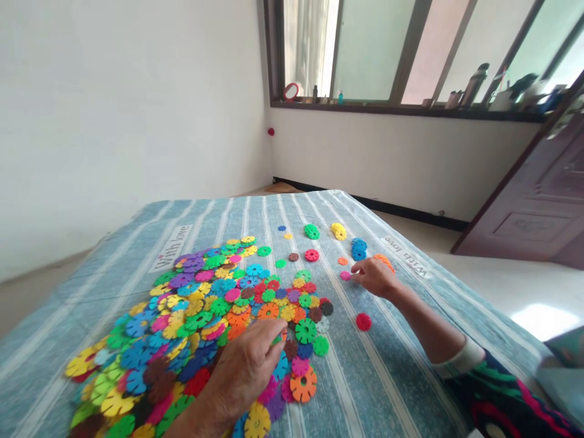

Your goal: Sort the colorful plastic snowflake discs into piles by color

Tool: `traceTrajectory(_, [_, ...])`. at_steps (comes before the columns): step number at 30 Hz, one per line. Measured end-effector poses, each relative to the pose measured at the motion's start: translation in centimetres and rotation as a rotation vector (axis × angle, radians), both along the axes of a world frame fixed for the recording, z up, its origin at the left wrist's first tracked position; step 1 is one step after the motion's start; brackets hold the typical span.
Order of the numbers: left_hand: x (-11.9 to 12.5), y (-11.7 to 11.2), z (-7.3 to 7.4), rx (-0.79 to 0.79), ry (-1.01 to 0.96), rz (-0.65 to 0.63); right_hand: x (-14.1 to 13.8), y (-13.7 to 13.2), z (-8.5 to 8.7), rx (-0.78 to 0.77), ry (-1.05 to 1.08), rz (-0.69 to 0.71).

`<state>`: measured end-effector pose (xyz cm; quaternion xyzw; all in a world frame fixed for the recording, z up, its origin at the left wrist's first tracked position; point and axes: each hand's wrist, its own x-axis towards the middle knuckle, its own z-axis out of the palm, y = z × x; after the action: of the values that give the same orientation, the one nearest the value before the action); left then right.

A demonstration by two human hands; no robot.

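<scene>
A big pile of notched plastic snowflake discs [196, 310] in many colours spreads over the left and middle of the striped tablecloth [347, 389]. My left hand [246, 359] rests over the pile's right part, its fingers curled together. A bit of orange shows by its thumb, but what the fingers hold is hidden. To the right, my right hand [376, 277] pinches at the edge of a small pink disc [345, 275] on the cloth. Just beyond that hand lie orange discs [384, 263], partly covered by it, and overlapping blue discs [359, 249].
Farther back lie yellow discs [339, 231], green discs [311, 231], a red disc [312, 255] and a small brown disc [294, 257]. Another red disc [364, 322] lies nearer me. Bottles and a flask [474, 85] stand on the windowsill behind the table.
</scene>
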<state>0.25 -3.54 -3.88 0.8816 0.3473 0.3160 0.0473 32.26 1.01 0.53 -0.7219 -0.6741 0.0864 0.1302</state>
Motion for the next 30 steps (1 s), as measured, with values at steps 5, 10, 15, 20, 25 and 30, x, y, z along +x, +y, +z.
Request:
traceTrajectory(5, [-0.2, 0.1, -0.6, -0.009, -0.011, 0.015, 0.0, 0.2, -0.6, -0.032, 0.021, -0.034])
traceTrajectory(10, [-0.1, 0.2, -0.1, 0.008, -0.007, 0.012, -0.5, 0.8, -1.0, -0.032, 0.008, -0.005])
traceTrajectory(15, [-0.1, 0.3, 0.0, 0.048, -0.008, 0.002, -0.4, 0.9, -1.4, -0.020, 0.029, 0.014])
traceTrajectory(20, [-0.1, 0.1, 1.0, 0.058, 0.009, -0.017, 0.3, 0.5, -1.4, -0.021, 0.082, 0.076])
traceTrajectory(25, [-0.1, 0.2, 0.8, 0.014, 0.003, -0.018, 1.2, -0.2, -0.9, -0.065, 0.152, 0.229])
traceTrajectory(30, [-0.3, 0.2, 0.7, -0.027, -0.003, -0.012, 1.7, -1.0, -0.2, -0.100, 0.215, 0.355])
